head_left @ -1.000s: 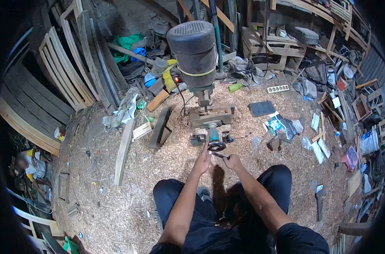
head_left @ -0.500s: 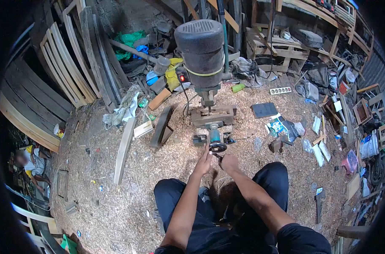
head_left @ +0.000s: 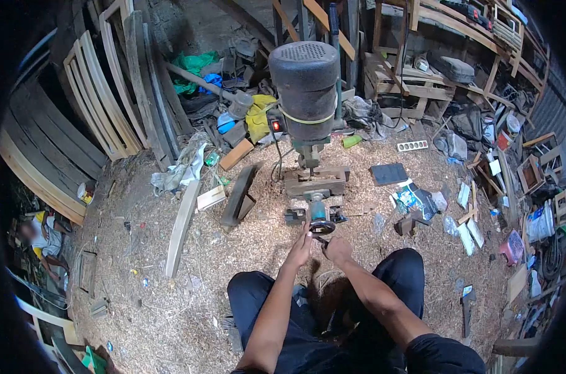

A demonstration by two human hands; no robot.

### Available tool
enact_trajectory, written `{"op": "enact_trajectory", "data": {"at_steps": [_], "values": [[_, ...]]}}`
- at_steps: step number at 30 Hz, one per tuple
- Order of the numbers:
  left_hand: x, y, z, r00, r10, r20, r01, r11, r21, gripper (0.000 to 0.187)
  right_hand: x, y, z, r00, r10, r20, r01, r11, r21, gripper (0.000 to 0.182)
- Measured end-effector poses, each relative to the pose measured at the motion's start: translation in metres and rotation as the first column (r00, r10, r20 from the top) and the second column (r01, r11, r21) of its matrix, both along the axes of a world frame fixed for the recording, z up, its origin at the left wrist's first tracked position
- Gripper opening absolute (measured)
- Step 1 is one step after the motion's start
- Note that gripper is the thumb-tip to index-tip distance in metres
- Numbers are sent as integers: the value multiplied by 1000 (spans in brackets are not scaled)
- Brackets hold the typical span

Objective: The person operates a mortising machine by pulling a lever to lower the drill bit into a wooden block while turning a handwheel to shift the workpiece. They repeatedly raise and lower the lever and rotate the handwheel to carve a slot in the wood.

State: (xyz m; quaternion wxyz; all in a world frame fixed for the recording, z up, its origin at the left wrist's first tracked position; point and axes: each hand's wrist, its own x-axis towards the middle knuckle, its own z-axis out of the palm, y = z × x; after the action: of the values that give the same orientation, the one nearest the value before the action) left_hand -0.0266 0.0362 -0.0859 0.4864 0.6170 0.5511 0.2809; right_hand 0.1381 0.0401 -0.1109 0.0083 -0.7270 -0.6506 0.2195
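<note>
A drill-like machine with a dark motor housing [head_left: 304, 93] stands upright in front of me, its bit pointing down at a wooden block [head_left: 317, 182] held on the machine's base. On the near side of the base is a black handwheel [head_left: 322, 228]. My left hand [head_left: 300, 249] has its fingers closed at the left rim of this wheel. Just right of it, my right hand [head_left: 338, 250] is wrapped round a short dark handle [head_left: 322, 240] below the wheel. Its far end and the palm side of both hands are hidden.
Wood shavings cover the ground [head_left: 189, 311]. Left of the machine lie a curved board [head_left: 183, 230] and a dark timber piece [head_left: 240, 196]. Boards lean at the far left, near a seated person [head_left: 46, 240]. A power strip [head_left: 412, 146] and a dark slab [head_left: 388, 174] lie to the right.
The view has tilted slightly, so the machine appears a little lower and further right. Both hands stay at the handwheel and handle, with only a slight shift.
</note>
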Motion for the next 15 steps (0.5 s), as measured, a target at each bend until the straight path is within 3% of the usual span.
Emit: {"op": "enact_trajectory", "data": {"at_steps": [2, 5, 8, 9, 12, 13, 15], "values": [[0, 1, -3, 1000, 13, 7, -13, 1000, 23, 60, -8, 0, -6, 999, 46, 9, -47, 995, 84, 33], [-1, -2, 0, 998, 34, 51, -36, 999, 41, 61, -25, -1, 1, 993, 112, -23, -111, 993, 40, 26], [-10, -2, 2, 999, -28, 30, 27, 999, 17, 65, -14, -5, 28, 996, 20, -83, -26, 997, -70, 26], [-12, -2, -1, 999, -32, 35, 32, 999, -7, 65, -9, 0, 15, 998, 16, -62, -21, 995, -93, 36], [-12, -1, -6, 995, 88, -49, -81, 988, 132, 64, 11, 12, -3, 966, 171, -194, -179, 984, -25, 58], [-14, 7, 10, 984, 106, -142, -94, 992, 89, 59, 19, 27, -18, 972, 156, -178, -174, 980, -92, 74], [-20, 17, 62, 935, 127, -330, -136, 991, -5, 54, 45, 33, 58, 956, 256, -145, -281, 940, -192, 71]]}}
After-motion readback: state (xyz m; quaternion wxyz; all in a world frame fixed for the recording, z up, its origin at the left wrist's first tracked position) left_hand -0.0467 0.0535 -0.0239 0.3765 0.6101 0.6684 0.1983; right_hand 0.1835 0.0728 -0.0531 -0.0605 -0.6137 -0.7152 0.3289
